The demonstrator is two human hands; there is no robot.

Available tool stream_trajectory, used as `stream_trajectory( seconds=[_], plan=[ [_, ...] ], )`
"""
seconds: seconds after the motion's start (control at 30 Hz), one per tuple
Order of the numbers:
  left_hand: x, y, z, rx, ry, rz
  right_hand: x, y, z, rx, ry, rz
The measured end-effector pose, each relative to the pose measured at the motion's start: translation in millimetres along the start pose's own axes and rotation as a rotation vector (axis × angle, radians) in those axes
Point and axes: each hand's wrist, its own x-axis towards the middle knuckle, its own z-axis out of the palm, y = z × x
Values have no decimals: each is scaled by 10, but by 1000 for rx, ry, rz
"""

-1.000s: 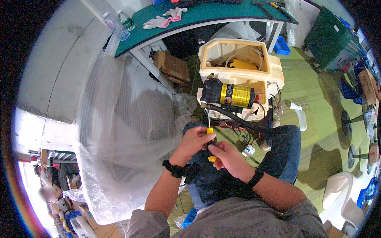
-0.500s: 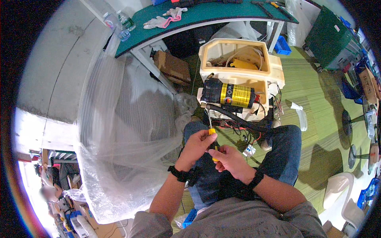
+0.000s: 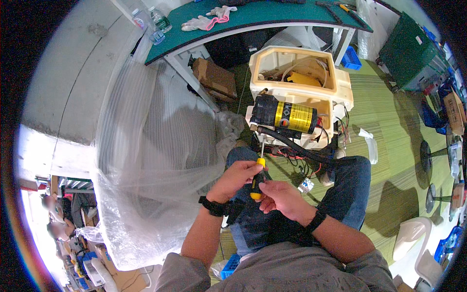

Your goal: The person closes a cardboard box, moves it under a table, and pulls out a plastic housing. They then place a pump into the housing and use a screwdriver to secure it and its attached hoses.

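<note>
A screwdriver (image 3: 256, 188) with a yellow and black handle stands out between my knees, its thin shaft pointing away from me toward the machine. My left hand (image 3: 235, 179) is closed around the front of the handle, near the shaft. The fingers of my right hand (image 3: 286, 198) pinch the rear part from the right side. Ahead is a black motor-like pump (image 3: 264, 111) with a yellow label, seated on a cream plastic housing (image 3: 342, 87). A thick black hose (image 3: 292, 145) runs below it to the right. Whether the shaft's tip touches anything is unclear.
Loose wires with a small white connector (image 3: 306, 185) hang under the housing. Bubble wrap and clear film (image 3: 151, 194) cover a large block at my left. Behind stands a green-topped workbench (image 3: 272, 15) with gloves (image 3: 209, 19) and bottles (image 3: 159, 20). A blue bin (image 3: 350, 59) sits beyond the housing.
The screwdriver's handle end has swung a little to the left, and more of the handle shows between my hands. My view has shifted slightly; the pump and housing stay in place.
</note>
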Motion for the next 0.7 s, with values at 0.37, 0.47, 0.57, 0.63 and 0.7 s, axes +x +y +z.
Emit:
stream_trajectory(
  seconds=[0.37,0.47,0.57,0.63,0.7],
  plan=[
    [-57,19,79,144,48,49,135,88,77,72,-23,41],
    [-37,4,69,243,75,13,156,100,50,108,-64,13],
    [-50,-10,92,272,171,107,148,55,75,136,-81,29],
    [-41,-12,98,287,240,150,139,32,78,145,-67,14],
    [37,3,44,233,277,139,119,33,96,151,-60,5]
  ],
)
